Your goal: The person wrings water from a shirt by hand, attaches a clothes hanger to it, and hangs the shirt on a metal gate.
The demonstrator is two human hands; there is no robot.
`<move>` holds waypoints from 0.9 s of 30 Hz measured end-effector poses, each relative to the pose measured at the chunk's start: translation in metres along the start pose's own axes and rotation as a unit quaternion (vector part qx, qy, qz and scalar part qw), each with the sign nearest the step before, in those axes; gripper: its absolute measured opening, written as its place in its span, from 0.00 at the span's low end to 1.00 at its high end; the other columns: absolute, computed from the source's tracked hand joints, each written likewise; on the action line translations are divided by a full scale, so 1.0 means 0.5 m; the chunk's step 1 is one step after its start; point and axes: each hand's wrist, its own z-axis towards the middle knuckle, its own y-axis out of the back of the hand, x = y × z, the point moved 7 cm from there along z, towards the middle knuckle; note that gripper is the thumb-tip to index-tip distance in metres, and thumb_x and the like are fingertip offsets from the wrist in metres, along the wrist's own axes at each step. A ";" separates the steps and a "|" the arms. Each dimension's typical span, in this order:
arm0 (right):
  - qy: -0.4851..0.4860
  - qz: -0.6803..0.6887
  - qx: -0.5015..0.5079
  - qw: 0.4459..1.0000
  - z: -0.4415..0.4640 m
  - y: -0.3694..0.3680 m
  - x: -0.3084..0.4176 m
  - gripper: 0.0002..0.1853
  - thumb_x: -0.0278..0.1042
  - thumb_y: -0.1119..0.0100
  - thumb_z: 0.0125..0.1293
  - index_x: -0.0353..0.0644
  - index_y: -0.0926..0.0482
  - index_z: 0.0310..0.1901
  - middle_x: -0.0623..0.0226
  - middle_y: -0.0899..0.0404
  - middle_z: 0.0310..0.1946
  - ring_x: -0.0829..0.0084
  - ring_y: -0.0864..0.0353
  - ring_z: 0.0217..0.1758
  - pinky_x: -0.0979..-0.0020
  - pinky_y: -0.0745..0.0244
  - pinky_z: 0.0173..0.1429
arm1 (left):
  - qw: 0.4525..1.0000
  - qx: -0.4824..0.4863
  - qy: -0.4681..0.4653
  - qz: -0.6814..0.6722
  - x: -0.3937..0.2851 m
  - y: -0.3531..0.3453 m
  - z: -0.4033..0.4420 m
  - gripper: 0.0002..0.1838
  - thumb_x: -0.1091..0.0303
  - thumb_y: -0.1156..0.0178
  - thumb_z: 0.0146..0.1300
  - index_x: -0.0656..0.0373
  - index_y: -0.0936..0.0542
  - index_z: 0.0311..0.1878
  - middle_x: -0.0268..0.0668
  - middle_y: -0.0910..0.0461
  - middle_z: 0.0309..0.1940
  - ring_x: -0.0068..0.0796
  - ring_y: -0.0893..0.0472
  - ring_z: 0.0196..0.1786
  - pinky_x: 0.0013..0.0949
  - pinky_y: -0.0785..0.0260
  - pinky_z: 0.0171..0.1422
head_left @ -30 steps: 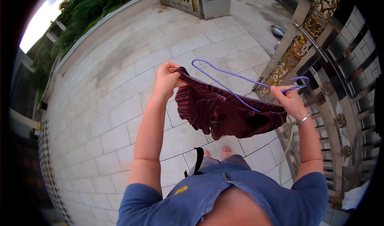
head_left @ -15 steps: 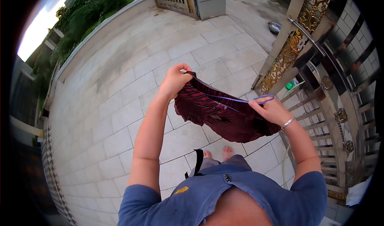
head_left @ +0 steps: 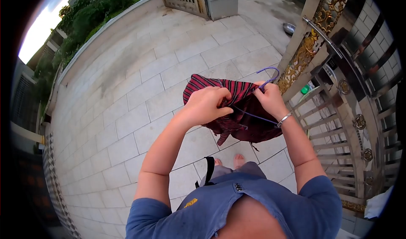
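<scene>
A dark red garment with black stripes point(head_left: 253, 119) hangs between my hands at waist height, its cloth bunched and folded. A thin purple clothes hanger point(head_left: 274, 71) is partly inside it; the hook curves up above the cloth and one arm shows in the opening. My right hand point(head_left: 270, 99) is closed round the neck of the hanger, with the garment's striped edge against its fingers. Curled over the near left part of the cloth, my left hand point(head_left: 205, 106) grips the garment, thumb and forefinger beside the hanger's arm. Folds hide its other fingertips.
Close on my right stands a metal gate point(head_left: 338, 124) with gold ornament. Pale tiles point(head_left: 122, 107) pave the ground. Behind the gate are a metal basin point(head_left: 289, 28) and a green object point(head_left: 305, 89). A low wall point(head_left: 112, 25) borders plants at the far left.
My left hand has moved from the garment's upper left edge inward and down. My right hand has risen slightly leftward, turning the hanger hook upward. The striped cloth has folded over.
</scene>
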 end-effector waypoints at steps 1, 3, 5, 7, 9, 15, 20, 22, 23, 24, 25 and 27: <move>0.008 -0.012 -0.018 1.000 0.000 0.012 0.019 0.10 0.33 0.48 0.52 0.38 0.22 0.33 0.61 0.28 0.14 0.75 0.30 0.15 0.74 0.37 0.23 | 0.987 -0.113 -0.106 0.036 -0.017 0.023 -0.006 0.18 0.60 0.36 0.44 0.58 0.27 0.37 0.37 0.28 0.33 0.35 0.29 0.38 0.33 0.37 0.42; 0.034 0.004 -0.014 0.999 0.003 0.020 0.069 0.09 0.32 0.48 0.51 0.38 0.22 0.33 0.62 0.28 0.13 0.77 0.30 0.15 0.74 0.37 0.22 | 0.935 -0.253 -0.215 0.123 -0.047 0.054 -0.022 0.26 0.52 0.37 0.44 0.56 0.28 0.45 0.39 0.32 0.44 0.41 0.34 0.49 0.36 0.43 0.55; 0.054 0.031 -0.006 0.998 0.008 0.021 0.106 0.09 0.30 0.48 0.51 0.38 0.22 0.33 0.62 0.28 0.13 0.77 0.31 0.14 0.75 0.37 0.21 | 0.930 -0.258 -0.223 0.134 -0.039 0.050 0.003 0.19 0.59 0.40 0.48 0.56 0.29 0.42 0.40 0.29 0.40 0.40 0.31 0.46 0.37 0.41 0.50; 0.078 0.035 -0.002 0.996 0.012 0.024 0.139 0.08 0.30 0.48 0.51 0.38 0.22 0.32 0.62 0.28 0.13 0.77 0.31 0.14 0.75 0.37 0.21 | 0.927 -0.296 -0.206 0.103 -0.018 0.053 0.019 0.12 0.63 0.41 0.49 0.56 0.27 0.37 0.38 0.25 0.28 0.38 0.26 0.35 0.37 0.37 0.39; 0.102 0.020 0.043 0.994 0.020 0.029 0.172 0.06 0.25 0.49 0.56 0.33 0.24 0.33 0.73 0.26 0.19 0.87 0.33 0.23 0.81 0.35 0.26 | 0.893 -0.351 -0.251 0.127 -0.038 0.080 0.007 0.08 0.65 0.39 0.48 0.56 0.27 0.30 0.36 0.27 0.18 0.35 0.27 0.23 0.34 0.37 0.25; 0.108 0.116 0.132 0.979 0.048 0.035 0.202 0.11 0.28 0.48 0.59 0.33 0.27 0.41 0.72 0.25 0.29 0.86 0.32 0.31 0.82 0.34 0.35 | 0.849 -0.409 -0.262 0.207 -0.076 0.158 -0.031 0.07 0.63 0.39 0.48 0.53 0.27 0.27 0.31 0.27 0.16 0.30 0.27 0.19 0.31 0.39 0.19; 0.064 0.167 -0.047 0.983 0.050 0.148 0.068 0.13 0.36 0.46 0.58 0.41 0.27 0.44 0.76 0.32 0.25 0.84 0.33 0.31 0.82 0.36 0.38 | 0.832 -0.437 -0.209 0.272 -0.074 0.242 -0.077 0.07 0.70 0.40 0.50 0.55 0.22 0.35 0.35 0.22 0.23 0.28 0.24 0.21 0.26 0.35 0.24; -0.033 0.195 -0.085 0.977 0.027 0.152 -0.053 0.08 0.36 0.48 0.59 0.40 0.26 0.35 0.76 0.30 0.22 0.86 0.33 0.26 0.83 0.36 0.30 | 0.823 -0.459 -0.196 0.273 -0.066 0.261 -0.098 0.07 0.70 0.41 0.51 0.54 0.22 0.35 0.34 0.22 0.24 0.28 0.24 0.21 0.26 0.34 0.24; -0.114 0.209 -0.068 0.969 0.005 0.131 -0.110 0.07 0.36 0.48 0.59 0.41 0.27 0.32 0.76 0.30 0.21 0.87 0.33 0.23 0.83 0.37 0.26 | 0.817 -0.469 -0.188 0.279 -0.062 0.270 -0.107 0.07 0.70 0.42 0.51 0.53 0.22 0.36 0.34 0.22 0.23 0.27 0.24 0.21 0.26 0.35 0.24; -0.160 0.193 -0.044 0.967 -0.014 0.092 -0.149 0.08 0.37 0.48 0.59 0.42 0.28 0.28 0.76 0.30 0.18 0.87 0.34 0.20 0.83 0.39 0.20 | 0.816 -0.469 -0.185 0.283 -0.060 0.275 -0.113 0.07 0.70 0.42 0.51 0.53 0.22 0.36 0.34 0.22 0.23 0.27 0.24 0.21 0.26 0.35 0.24; -0.188 0.178 0.005 0.966 -0.035 0.042 -0.175 0.09 0.38 0.47 0.58 0.42 0.28 0.28 0.75 0.29 0.19 0.86 0.33 0.19 0.82 0.36 0.19 | 0.815 -0.476 -0.178 0.280 -0.058 0.280 -0.121 0.07 0.67 0.41 0.51 0.52 0.22 0.34 0.33 0.23 0.22 0.29 0.25 0.20 0.27 0.36 0.22; -0.234 0.213 0.113 0.942 -0.077 -0.059 -0.139 0.15 0.46 0.43 0.55 0.41 0.29 0.31 0.71 0.26 0.22 0.83 0.28 0.24 0.81 0.30 0.25 | 0.813 -0.481 -0.168 0.281 -0.059 0.289 -0.131 0.06 0.64 0.40 0.51 0.51 0.23 0.33 0.33 0.23 0.20 0.31 0.26 0.19 0.28 0.37 0.20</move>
